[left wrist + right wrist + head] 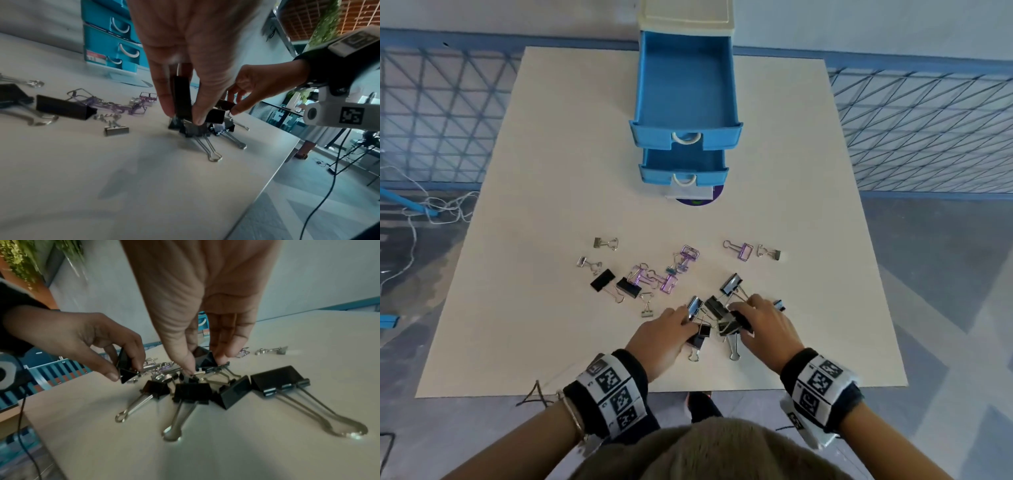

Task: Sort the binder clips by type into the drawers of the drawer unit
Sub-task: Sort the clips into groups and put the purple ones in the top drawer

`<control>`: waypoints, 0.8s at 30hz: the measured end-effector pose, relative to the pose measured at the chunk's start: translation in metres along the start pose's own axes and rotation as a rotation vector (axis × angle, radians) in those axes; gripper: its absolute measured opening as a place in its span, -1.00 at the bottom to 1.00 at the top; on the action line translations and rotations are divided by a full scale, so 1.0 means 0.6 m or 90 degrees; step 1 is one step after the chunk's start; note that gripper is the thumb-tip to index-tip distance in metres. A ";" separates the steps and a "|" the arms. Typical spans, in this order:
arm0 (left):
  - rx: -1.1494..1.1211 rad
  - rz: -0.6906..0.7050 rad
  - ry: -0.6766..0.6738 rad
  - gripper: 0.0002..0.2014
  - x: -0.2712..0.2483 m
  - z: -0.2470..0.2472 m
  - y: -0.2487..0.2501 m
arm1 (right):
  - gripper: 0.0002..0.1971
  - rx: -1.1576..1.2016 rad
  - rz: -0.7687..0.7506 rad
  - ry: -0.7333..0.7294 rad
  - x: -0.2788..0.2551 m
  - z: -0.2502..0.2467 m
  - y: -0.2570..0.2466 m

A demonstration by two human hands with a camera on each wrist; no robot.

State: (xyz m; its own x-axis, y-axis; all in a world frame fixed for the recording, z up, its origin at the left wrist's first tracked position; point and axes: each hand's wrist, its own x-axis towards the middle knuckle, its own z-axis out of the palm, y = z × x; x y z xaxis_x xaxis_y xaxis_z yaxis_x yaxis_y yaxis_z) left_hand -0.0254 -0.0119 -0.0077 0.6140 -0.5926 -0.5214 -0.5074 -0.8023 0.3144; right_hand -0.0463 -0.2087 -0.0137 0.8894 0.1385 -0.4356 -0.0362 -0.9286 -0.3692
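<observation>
Black, purple and silver binder clips lie scattered on the white table (551,308). My left hand (683,320) pinches one black clip (182,97) upright between thumb and fingers, over a heap of black clips (192,391) near the front edge. Just to its right, my right hand (739,315) pinches another black clip (205,360) at the top of the same heap. Purple clips (667,282) and small silver clips (606,242) lie further back. The blue drawer unit (654,137) stands at the far middle, with its upper drawer (643,85) and a lower drawer (654,174) pulled out. Both look empty.
Two more black clips (602,280) lie left of the heap and one large one (731,284) behind it. The table's front edge (619,392) runs just under my wrists. A blue mesh fence (928,120) surrounds the table, and cables (431,205) lie on the floor at left.
</observation>
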 end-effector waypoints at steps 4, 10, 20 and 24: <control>0.028 -0.033 0.027 -0.67 -0.005 0.029 0.008 | -0.59 -0.015 -0.033 0.002 -0.010 0.022 -0.003; 0.059 -0.022 0.072 -0.22 -0.022 0.062 0.007 | -0.57 -0.037 -0.077 0.012 -0.017 0.049 0.006; -0.070 -0.055 0.119 -0.23 -0.022 0.075 0.006 | -0.54 -0.021 -0.095 0.025 -0.009 0.032 0.017; -0.143 -0.110 0.224 -0.40 -0.035 0.061 -0.031 | -0.60 -0.024 -0.126 0.041 0.011 0.021 -0.009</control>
State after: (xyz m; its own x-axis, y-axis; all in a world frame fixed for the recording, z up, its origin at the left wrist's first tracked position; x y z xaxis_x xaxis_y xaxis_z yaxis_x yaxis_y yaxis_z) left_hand -0.0511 0.0184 -0.0319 0.8664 -0.4051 -0.2921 -0.2592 -0.8646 0.4304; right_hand -0.0459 -0.1984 -0.0248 0.9048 0.2981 -0.3042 0.1576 -0.8979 -0.4111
